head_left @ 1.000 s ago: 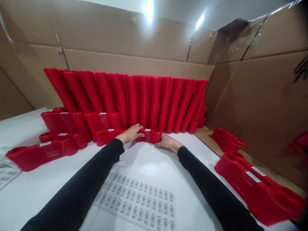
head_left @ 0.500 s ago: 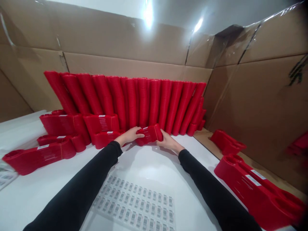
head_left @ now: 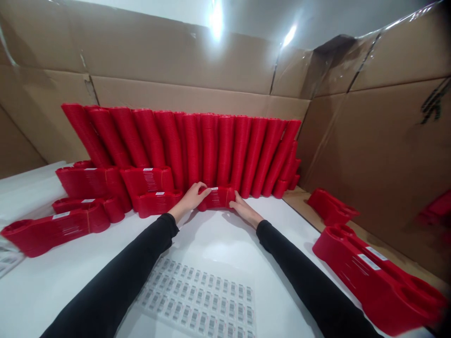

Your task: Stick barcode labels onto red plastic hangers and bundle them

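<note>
Between my hands is a small stack of red plastic pieces [head_left: 219, 198] with a white label on its top edge. It stands on the white table, close in front of the tall red stacks. My left hand [head_left: 193, 197] grips the stack's left end, thumb on the near side. At the right end, my right hand [head_left: 244, 209] has its fingers closed round the edge. A sheet of barcode labels [head_left: 200, 295] lies on the table between my forearms.
Tall red stacks [head_left: 211, 150] form a row along the cardboard wall [head_left: 183, 89]. Several labelled red bundles [head_left: 63, 232] stand at the left. More red bundles [head_left: 377, 281] sit along the table's right edge. Rolled white wrapping [head_left: 31, 188] lies far left.
The stack of red pieces between my hands has gone from tilted to level, standing on the table. Both hands have stayed at its ends.
</note>
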Demonstrator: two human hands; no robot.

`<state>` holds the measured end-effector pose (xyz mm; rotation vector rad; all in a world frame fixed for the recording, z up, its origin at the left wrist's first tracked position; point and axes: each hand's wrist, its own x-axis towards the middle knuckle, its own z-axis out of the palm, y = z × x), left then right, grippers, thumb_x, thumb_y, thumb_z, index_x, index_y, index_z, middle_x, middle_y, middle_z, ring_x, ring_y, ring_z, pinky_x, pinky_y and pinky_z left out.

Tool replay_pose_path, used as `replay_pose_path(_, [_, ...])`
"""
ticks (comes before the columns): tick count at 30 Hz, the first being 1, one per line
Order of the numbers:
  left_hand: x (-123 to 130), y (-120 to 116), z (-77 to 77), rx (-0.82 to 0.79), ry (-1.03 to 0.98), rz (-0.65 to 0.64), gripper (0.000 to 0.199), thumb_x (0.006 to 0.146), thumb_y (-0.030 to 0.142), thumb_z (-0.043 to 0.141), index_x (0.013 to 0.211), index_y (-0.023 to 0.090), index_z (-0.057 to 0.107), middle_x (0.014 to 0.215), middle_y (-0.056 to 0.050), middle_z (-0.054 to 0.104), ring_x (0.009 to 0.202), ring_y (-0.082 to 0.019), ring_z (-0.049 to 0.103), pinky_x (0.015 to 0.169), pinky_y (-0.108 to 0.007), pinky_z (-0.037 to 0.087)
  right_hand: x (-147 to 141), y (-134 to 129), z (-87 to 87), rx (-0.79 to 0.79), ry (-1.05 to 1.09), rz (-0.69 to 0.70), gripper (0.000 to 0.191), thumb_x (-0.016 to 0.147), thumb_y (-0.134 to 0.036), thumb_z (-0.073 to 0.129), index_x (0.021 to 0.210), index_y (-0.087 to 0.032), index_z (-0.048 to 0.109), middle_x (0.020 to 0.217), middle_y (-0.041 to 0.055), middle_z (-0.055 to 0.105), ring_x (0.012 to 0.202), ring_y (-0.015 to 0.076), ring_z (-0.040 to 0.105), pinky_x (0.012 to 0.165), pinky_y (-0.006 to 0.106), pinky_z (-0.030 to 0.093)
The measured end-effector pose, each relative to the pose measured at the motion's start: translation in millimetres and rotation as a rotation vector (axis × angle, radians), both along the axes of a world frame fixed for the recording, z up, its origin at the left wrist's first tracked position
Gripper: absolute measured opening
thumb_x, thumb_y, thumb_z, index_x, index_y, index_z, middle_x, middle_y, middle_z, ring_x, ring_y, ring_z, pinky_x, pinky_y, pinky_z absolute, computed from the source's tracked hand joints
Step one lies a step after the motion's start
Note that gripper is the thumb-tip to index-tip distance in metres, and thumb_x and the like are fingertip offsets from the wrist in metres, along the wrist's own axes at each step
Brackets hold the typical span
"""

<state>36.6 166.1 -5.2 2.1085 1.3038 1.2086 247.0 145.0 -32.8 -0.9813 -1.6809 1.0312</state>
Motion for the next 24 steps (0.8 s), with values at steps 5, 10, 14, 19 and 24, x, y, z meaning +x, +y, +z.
replay_pose_path(5, [10.3,-4.4,3.9,0.110,0.211,0.070,0.032,0.086,0.040,0.039,0.084,0.019,0.063,0.091,-0.009,0.059,0.093,-0.025,0.052,0.088,-0.040,0.034,-1.1,4.1,-6.5,0.019,0.004,-0.018,0.057,0.072,-0.020,0.052,0.126,-0.024,0.032,0.119,0.0067,0.049,0.100,0.0168,0.051,0.089,0.032,0.041])
replay_pose_path(10, [17.1,-8.4,14.7,0.142,0.456,-0.017,0.022,0.083,0.033,0.048,0.093,0.021,0.064,0.095,-0.008,0.064,0.093,-0.025,0.056,0.091,-0.039,0.032,-2.7,6.2,-6.3,0.080,-0.002,0.010,0.058,0.078,-0.028,0.052,0.130,-0.024,0.027,0.121,0.0079,0.048,0.099,0.0153,0.053,0.086,0.030,0.045])
replay_pose_path(14, [16.8,-7.3,22.4,0.106,0.588,-0.001,0.022,0.085,0.030,0.044,0.095,0.021,0.063,0.096,-0.007,0.066,0.091,-0.025,0.058,0.081,-0.036,0.039,-3.9,4.4,-6.9,0.097,-0.054,0.022,0.054,0.081,-0.026,0.048,0.130,-0.023,0.028,0.109,0.0068,0.055,0.086,0.0143,0.057,0.078,0.031,0.049])
replay_pose_path(19, [15.5,-20.2,33.6,0.149,0.653,0.045,0.030,0.084,0.029,0.045,0.111,0.021,0.056,0.110,-0.010,0.059,0.101,-0.028,0.053,0.087,-0.041,0.037,-0.1,-1.8,16.1,0.159,-0.164,-0.122,0.062,0.074,-0.012,0.046,0.132,-0.021,0.027,0.120,0.0117,0.050,0.100,0.0168,0.055,0.082,0.032,0.047])
replay_pose_path(24, [10.7,-51.5,56.0,0.226,0.637,-0.010,0.034,0.085,0.031,0.042,0.117,0.020,0.050,0.116,-0.011,0.053,0.103,-0.028,0.051,0.085,-0.044,0.039,37.6,-4.9,102.6,0.281,-0.340,-0.459,0.060,0.076,-0.009,0.037,0.134,-0.018,0.024,0.130,0.0109,0.043,0.114,0.0142,0.046,0.091,0.027,0.040])
